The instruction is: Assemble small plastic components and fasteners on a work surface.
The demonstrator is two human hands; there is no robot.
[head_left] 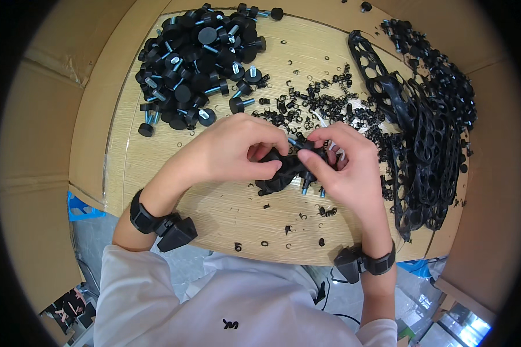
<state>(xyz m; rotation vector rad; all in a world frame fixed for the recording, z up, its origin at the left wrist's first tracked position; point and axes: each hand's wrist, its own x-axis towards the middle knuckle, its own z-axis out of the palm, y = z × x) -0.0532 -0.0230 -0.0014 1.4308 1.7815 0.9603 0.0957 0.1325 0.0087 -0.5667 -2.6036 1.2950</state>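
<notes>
A black plastic perforated part (281,173) is held just above the middle of the surface (214,202), between both hands. The left hand (231,153) is closed over its left end, fingers (266,151) curled tight around it. The right hand (344,168) is wrapped around its right end, and a black-headed screw with a blue shank (298,144) is pinched between the thumb and forefinger at the part's top. Further blue shanks are seen sticking out below the part.

Just behind the hands, a scatter of small black springs and rings (318,104) is spread over the surface; a few more loose pieces (289,231) lie near the front edge. At the rear left, a heap of black knob screws with blue shanks (200,58) is piled. Along the right side, a stack of long black perforated plastic frames (422,150) is laid.

The surface is a light wood-grain board, and it is walled round by brown cardboard sheets (46,133). A black band with a boxy unit is worn on each wrist (156,222). Below the front edge, a grey floor and a bit of blue crate (81,207) are visible.
</notes>
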